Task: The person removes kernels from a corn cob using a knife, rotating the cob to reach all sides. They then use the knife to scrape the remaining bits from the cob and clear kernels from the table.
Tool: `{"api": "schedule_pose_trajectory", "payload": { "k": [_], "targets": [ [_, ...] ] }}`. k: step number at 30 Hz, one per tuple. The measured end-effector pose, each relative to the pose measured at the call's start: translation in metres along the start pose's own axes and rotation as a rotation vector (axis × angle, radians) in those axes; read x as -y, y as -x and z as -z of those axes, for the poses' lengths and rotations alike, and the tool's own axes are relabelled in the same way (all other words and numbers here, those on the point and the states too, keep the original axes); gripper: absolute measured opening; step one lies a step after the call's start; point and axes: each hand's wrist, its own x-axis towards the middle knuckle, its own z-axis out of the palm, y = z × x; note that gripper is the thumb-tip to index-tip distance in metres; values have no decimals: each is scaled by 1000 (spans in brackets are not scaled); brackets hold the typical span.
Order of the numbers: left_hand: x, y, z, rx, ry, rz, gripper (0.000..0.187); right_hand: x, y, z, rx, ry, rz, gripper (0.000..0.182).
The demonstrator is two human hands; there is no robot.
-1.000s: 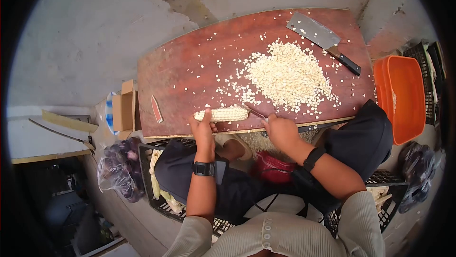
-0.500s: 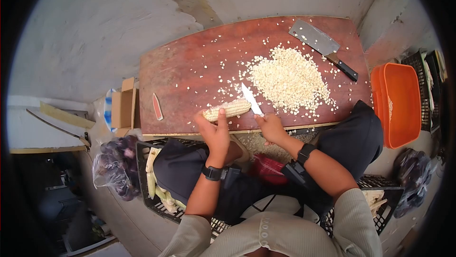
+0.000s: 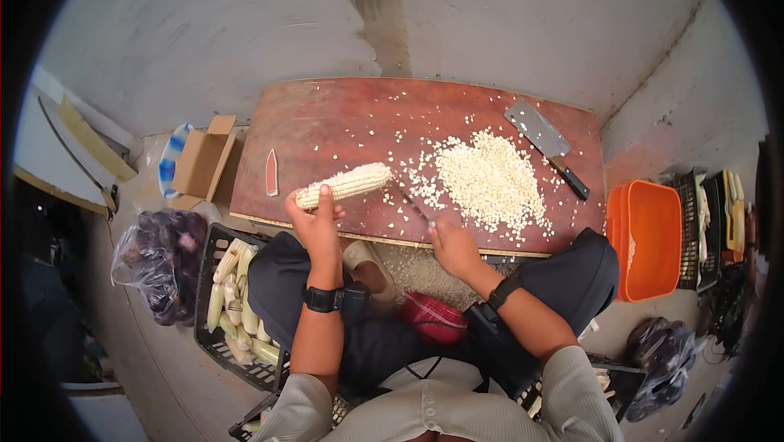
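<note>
My left hand [image 3: 317,221] is wrapped round the lower end of a pale corn cob [image 3: 347,185], which slants up to the right over the near edge of the table. Closed on a knife [image 3: 416,208], my right hand [image 3: 454,246] is just right of the cob. The blade points up and left, seen nearly edge-on, with a gap between it and the cob; the handle is hidden in my fingers. A heap of cut corn kernels [image 3: 494,180] lies beyond my right hand, with loose kernels scattered round it.
On the red-brown table [image 3: 318,131] lie a cleaver [image 3: 539,130] and a small red sheath [image 3: 271,172]. Orange tubs [image 3: 653,238] stand at right. A black crate [image 3: 214,340] of corn cobs, a cardboard box [image 3: 204,166] and a bag of dark produce [image 3: 167,262] are at left.
The head view has shifted. The cob has lifted away from the knife, its tip tilting up. The blade, broadside against the cob's end before, is now edge-on and apart from it.
</note>
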Motion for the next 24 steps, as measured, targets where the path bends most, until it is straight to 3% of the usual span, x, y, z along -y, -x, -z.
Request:
{"api": "schedule_pose_trajectory", "payload": {
  "k": [2,5,8,14,17,21,24],
  "targets": [
    [-4,0,6,32,50,21,36,2,3,-3,-7,62,231,29],
    [-3,2,12,99,137,59,40,0,5,-14,95,102,238,28],
    [-8,6,12,160,213,93,40,5,2,-12,156,197,153,29],
    [-10,9,13,279,260,125,39,-18,-31,17,-48,282,-190,31],
    [-9,11,12,347,238,118,38,-37,-34,31,-116,119,-177,32],
    [-6,16,7,393,219,157,38,-15,-17,43,-192,-39,-153,29],
    [5,23,2,456,126,139,37,14,0,53,-235,-42,-16,25]
  ]
}}
